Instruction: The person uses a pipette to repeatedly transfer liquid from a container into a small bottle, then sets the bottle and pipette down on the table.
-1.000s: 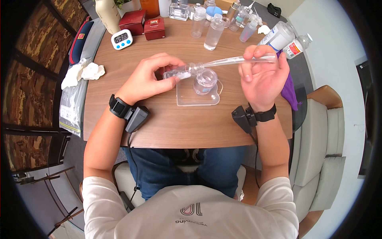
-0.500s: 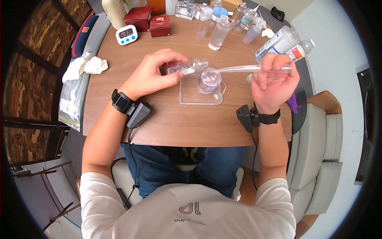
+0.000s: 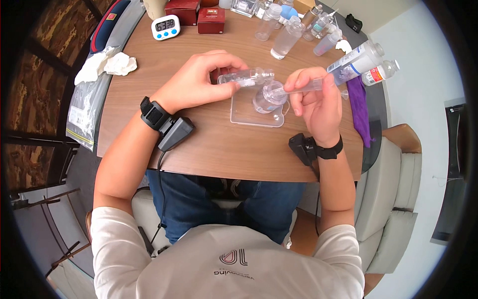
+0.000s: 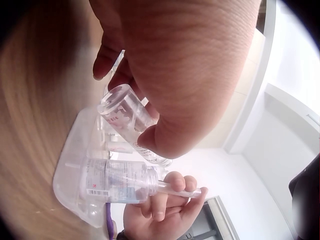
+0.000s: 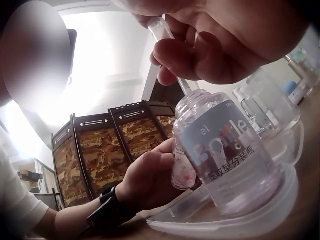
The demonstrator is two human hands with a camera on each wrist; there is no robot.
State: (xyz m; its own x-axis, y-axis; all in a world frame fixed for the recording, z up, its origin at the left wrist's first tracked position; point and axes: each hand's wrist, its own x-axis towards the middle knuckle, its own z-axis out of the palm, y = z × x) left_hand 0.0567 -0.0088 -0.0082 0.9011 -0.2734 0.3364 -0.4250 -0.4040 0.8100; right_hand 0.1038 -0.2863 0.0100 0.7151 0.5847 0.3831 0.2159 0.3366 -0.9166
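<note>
My right hand (image 3: 321, 109) pinches a clear plastic pipette (image 3: 309, 86) between thumb and fingers. Its thin end reaches down into the open neck of a clear labelled bottle (image 5: 230, 160). That bottle holds some clear liquid and stands on a shallow transparent tray (image 3: 241, 117). To its left, my left hand (image 3: 201, 82) grips a slim clear bottle (image 3: 244, 78) with a pinkish print, tipped nearly onto its side in the head view. The slim bottle's open mouth points right, close by the labelled bottle's neck.
Behind the hands stand several clear bottles (image 3: 288, 41), dark red boxes (image 3: 211, 21) and a white timer (image 3: 166, 27). Crumpled tissue (image 3: 119, 64) lies at the left edge. On the right are large bottles (image 3: 356, 62) and a purple cloth (image 3: 359, 107).
The pipette's tip has gone from the slim bottle's mouth into the labelled bottle's neck. My right hand swung right, then came back left and lower. The left hand still grips its bottle.
</note>
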